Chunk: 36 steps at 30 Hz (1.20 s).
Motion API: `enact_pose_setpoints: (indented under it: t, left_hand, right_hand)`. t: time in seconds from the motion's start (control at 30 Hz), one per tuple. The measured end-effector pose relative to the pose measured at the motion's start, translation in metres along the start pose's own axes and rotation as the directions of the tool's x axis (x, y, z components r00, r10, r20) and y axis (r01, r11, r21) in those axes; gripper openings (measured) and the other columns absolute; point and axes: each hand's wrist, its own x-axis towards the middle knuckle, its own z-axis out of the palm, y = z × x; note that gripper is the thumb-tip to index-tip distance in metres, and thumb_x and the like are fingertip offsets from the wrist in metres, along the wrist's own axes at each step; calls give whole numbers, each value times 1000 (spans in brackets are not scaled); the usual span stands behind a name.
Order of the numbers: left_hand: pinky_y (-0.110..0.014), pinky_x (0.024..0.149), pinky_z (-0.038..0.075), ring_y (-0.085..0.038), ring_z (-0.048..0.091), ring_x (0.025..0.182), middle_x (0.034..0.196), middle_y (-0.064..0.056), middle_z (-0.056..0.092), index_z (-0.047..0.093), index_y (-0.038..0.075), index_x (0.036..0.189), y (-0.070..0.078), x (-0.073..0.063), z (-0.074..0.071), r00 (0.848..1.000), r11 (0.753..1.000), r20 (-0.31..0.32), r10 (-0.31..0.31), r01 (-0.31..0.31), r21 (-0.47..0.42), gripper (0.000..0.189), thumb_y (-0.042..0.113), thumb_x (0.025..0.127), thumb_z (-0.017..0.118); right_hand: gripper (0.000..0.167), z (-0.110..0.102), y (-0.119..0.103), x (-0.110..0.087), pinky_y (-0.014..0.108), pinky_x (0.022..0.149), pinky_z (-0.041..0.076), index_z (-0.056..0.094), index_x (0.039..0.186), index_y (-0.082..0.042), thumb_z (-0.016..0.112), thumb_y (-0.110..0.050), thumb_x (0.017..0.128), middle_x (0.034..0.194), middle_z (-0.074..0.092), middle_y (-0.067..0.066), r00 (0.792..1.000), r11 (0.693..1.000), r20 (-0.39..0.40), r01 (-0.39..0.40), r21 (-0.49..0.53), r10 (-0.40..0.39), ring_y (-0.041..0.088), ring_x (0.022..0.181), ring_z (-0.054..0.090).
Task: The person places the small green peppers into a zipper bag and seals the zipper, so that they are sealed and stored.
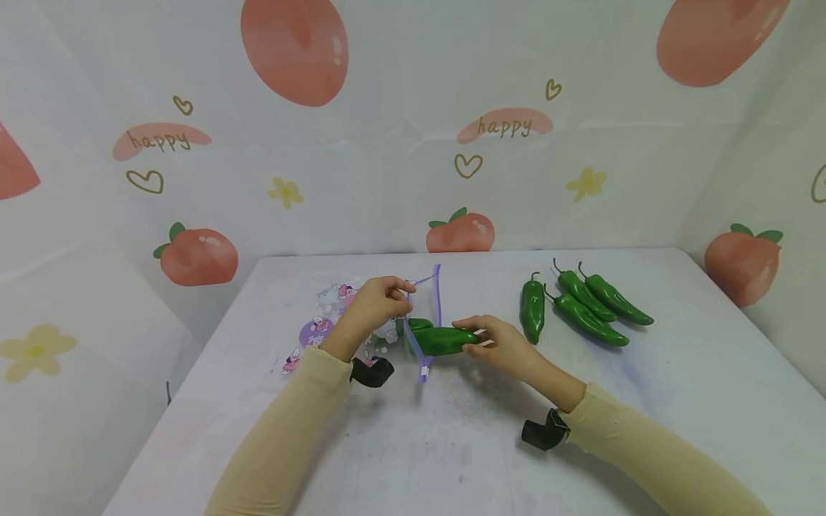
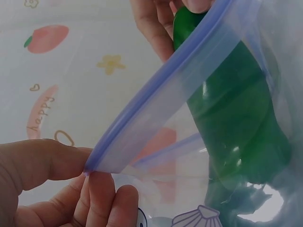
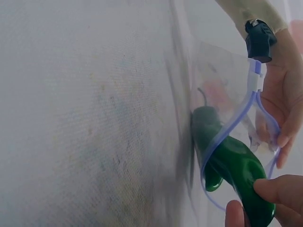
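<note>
Beige sleeves [image 1: 284, 437] reach in from the near edge, each wrist wearing a black band [image 1: 372, 374], as a person works with two hands at a bag [image 1: 387, 333] and a green pepper [image 1: 445, 341] near the middle of a white surface [image 1: 413, 459]. The left hand [image 1: 376, 304], thumb and fingers closed in a pinch, grips the left side of the bag's purple rim [image 1: 439, 297], which stands spread apart. At the rim's near end sits a small white slider [image 1: 424, 371]. From the right, the right hand [image 1: 503, 347] holds one end of the pepper between thumb and fingers, the rest of it lying through the rim and inside the clear bag. At least one more pepper [image 3: 205, 117] shows within; the exact count cannot be told. Cartoon prints in pink and purple cover the bag, which stretches away to the left. To the right, well apart from the bag, four loose peppers [image 1: 587, 321] lie on the surface, three grouped closely and one to their left, stems pointing to the far side. Beyond hangs a pale backdrop [image 1: 387, 179] printed with peaches, hearts, yellow flowers and the word "happy."
</note>
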Motion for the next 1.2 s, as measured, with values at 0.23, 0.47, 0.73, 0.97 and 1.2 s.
enact_pose_setpoints:
  t: [0.23,0.47,0.73,0.97,1.2]
  left_hand:
    - [-27,64,43,-18,53,74,86,-5,60,64,7,117,1,0,0,1000,1000,2,9,-9,-14,31,8,86,65]
    - [-26,66,45,-19,55,77,87,-5,59,64,8,117,0,0,1,1000,1000,9,-6,6,-9,30,8,87,64]
    - [-27,69,47,-19,56,79,88,-5,59,64,9,117,1,0,2,1000,1000,4,-12,12,7,29,10,88,65]
    - [-28,69,46,-19,55,78,89,-5,59,65,9,116,1,0,2,1000,1000,1,-11,11,7,29,9,87,65]
    - [-28,69,46,-19,55,78,88,-5,59,65,10,116,2,0,3,1000,1000,-6,-14,14,8,29,10,87,65]
  right_hand:
    - [37,0,-1,2,36,82,55,61,122,-4,69,-5,86,117,64,15,999,999,-7,-45,-10,45,25,98,64]
    - [34,0,-1,3,35,82,55,63,119,-4,69,-5,86,117,65,15,999,999,8,-48,2,48,26,99,65]
    - [32,0,1,4,36,81,56,64,119,-2,68,-6,87,116,66,17,1000,1000,12,-11,1,11,27,97,67]
    - [32,1,1,2,37,84,55,64,120,-1,67,-4,88,118,65,18,1000,1000,19,0,18,0,29,99,66]
    - [33,2,-1,3,38,86,54,63,120,0,66,-1,87,119,65,19,1000,1000,21,17,19,-17,31,102,66]
